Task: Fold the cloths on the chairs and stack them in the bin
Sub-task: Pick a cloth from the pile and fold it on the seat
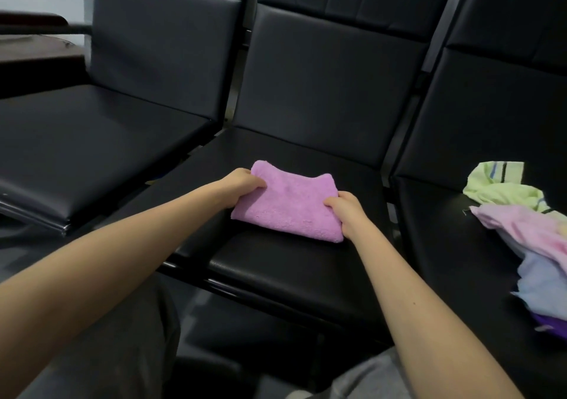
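Pink cloth [288,206], folded, lies on the middle chair seat [276,269] at frame centre; your left grip [245,183] and right grip [346,211] pinch its opposite ends (loose cloths [527,223] heap at the right edge).

Both hands grip a folded pink cloth [287,205] on the middle chair [285,263]: left hand [244,183] at its left edge, right hand [348,211] at its right. Loose cloths [527,229] lie heaped on the right chair [445,245].

middle chair seat [276,269]: folded pink cloth [285,208] | right chair seat [445,260]: heap of cloths [527,229]
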Motion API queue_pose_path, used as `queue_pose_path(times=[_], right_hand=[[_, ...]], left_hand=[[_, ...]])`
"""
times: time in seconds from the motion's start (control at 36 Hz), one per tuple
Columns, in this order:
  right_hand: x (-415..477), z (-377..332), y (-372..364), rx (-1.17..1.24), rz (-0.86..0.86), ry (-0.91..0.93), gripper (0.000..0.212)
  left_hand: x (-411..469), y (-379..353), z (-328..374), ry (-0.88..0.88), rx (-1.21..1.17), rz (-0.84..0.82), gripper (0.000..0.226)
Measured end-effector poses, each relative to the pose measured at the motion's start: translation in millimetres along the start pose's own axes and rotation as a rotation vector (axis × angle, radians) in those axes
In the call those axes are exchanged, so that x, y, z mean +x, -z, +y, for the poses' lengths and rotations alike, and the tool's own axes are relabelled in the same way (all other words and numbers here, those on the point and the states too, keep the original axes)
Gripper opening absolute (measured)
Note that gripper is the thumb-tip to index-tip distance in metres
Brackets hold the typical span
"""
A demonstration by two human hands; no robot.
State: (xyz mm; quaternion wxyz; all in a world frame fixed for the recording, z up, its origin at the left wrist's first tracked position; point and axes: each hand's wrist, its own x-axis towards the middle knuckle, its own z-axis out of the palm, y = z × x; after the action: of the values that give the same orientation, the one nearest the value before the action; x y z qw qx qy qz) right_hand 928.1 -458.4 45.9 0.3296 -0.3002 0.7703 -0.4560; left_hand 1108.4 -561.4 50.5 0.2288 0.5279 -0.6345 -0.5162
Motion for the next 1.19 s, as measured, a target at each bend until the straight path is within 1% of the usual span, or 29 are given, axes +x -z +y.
queue_pose_path(times=[0.08,0.14,0.17,0.22,0.28,0.33,0.39,0.47,0.53,0.58,0.61,0.72,0.81,0.89,0.97,1.08,1.19], right_hand=[[3.0,-1.7,-2.7,-0.108,0.053,0.048,0.04],[3.4,-0.8,-4.4,-0.209,0.108,0.078,0.05],[3.4,-0.6,-5.3,-0.243,0.115,0.072,0.056],[2.1,-1.0,-6.5,-0.224,0.09,0.019,0.059],[1.2,-1.5,-6.1,-0.166,0.055,-0.042,0.053],[1.1,-2.1,-4.5,-0.077,0.031,-0.084,0.051],[2.6,-3.3,-1.9,0.003,0.006,-0.127,0.051],[3.2,-7.1,4.0,0.017,-0.032,-0.198,0.044],[2.1,-7.9,8.9,0.058,-0.081,-0.242,0.032],[-2.2,-9.5,13.3,0.118,-0.112,-0.248,0.013],[-4.0,-9.6,15.2,0.152,-0.122,-0.236,0.008],[-6.3,-6.7,23.6,0.263,-0.172,-0.166,0.019],[-6.9,-4.6,29.9,0.237,-0.189,-0.191,0.017],[-5.4,2.4,31.9,0.17,-0.146,-0.19,0.029],[-5.7,8.7,32.4,0.17,-0.07,-0.103,0.041],[-18.3,10.5,44.9,0.172,0.011,0.03,0.04],[-33.1,12.6,72.7,0.209,0.06,0.06,0.041]], left_hand=[[3.0,-1.1,2.1,-0.05,0.154,0.073,0.027],[3.1,-3.9,1.3,-0.082,0.303,0.133,0.028],[2.7,-6.1,0.6,-0.085,0.389,0.156,0.032],[0.1,-12.4,0.2,-0.042,0.568,0.176,0.042],[-3.8,-17.5,1.9,0.033,0.648,0.15,0.045],[-4.8,-18.9,4.3,0.048,0.559,0.096,0.04],[-4.3,-17.1,6.4,0.031,0.369,0.051,0.032],[-8.5,-13.8,8.0,0.07,0.096,0.01,0.033],[-9.5,-13.7,8.6,0.133,-0.03,-0.033,0.034],[-11.2,-13.2,10.2,0.219,-0.167,-0.114,0.028],[-11.6,-12.7,11.3,0.246,-0.22,-0.152,0.025],[-12.2,-11.8,13.7,0.272,-0.297,-0.276,0.017],[-14.9,-16.6,12.9,0.277,-0.283,-0.328,0.014],[-16.9,-22.5,10.9,0.278,-0.321,-0.33,0.019],[-21.6,-26.2,12.8,0.276,-0.413,-0.302,0.016],[-31.8,-36.1,16.3,0.255,-0.463,-0.312,0.016],[-46.4,-50.7,29.8,0.216,-0.528,-0.386,0.017]])
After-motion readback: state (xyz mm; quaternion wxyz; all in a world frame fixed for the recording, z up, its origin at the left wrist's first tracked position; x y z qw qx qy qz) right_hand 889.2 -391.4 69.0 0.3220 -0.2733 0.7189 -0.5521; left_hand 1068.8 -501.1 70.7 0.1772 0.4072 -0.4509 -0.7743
